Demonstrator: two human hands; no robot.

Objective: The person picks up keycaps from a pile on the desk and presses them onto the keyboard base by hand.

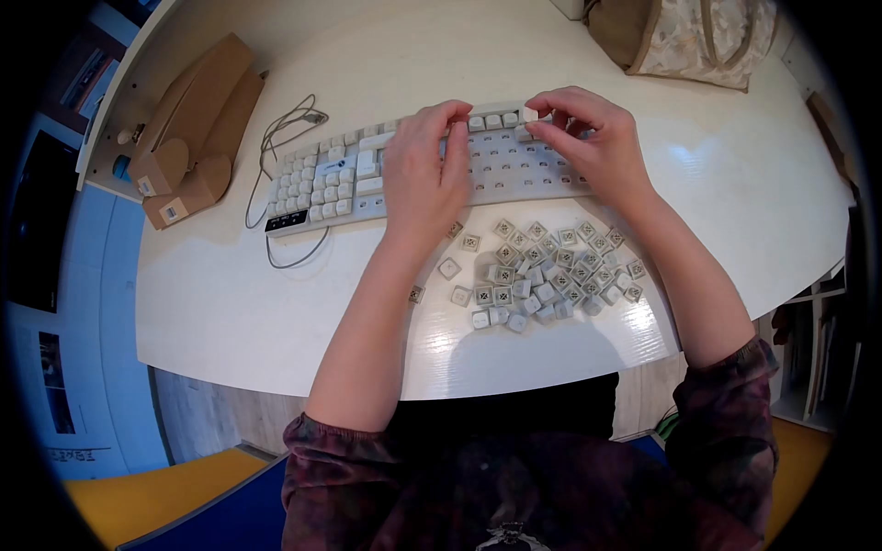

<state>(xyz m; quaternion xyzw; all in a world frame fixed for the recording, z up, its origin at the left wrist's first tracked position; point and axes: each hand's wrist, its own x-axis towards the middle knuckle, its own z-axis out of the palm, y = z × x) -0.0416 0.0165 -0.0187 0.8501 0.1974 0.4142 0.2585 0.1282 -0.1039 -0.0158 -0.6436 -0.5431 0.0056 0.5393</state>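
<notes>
A pale keyboard (514, 188) lies across the table, partly stripped of keycaps, so bare switches show on its right half. My left hand (424, 170) rests on its middle, fingers bent over the far edge and thumb beside the index finger; its other fingers are mostly hidden. Between the thumb and fingertips of my right hand (597, 138) is a white keycap (528, 115), at the end of a row of fitted caps along the far side. Loose keycaps (551, 266), many upside down, are heaped on the table below the keyboard, between my forearms.
A grey cable (266, 151) curls at the keyboard's left. Folded brown cardboard (197, 129) leans against the left side panel. At the back right stands a camouflage-patterned bag (689, 41). The white table (230, 321) has a curved front edge close to my body.
</notes>
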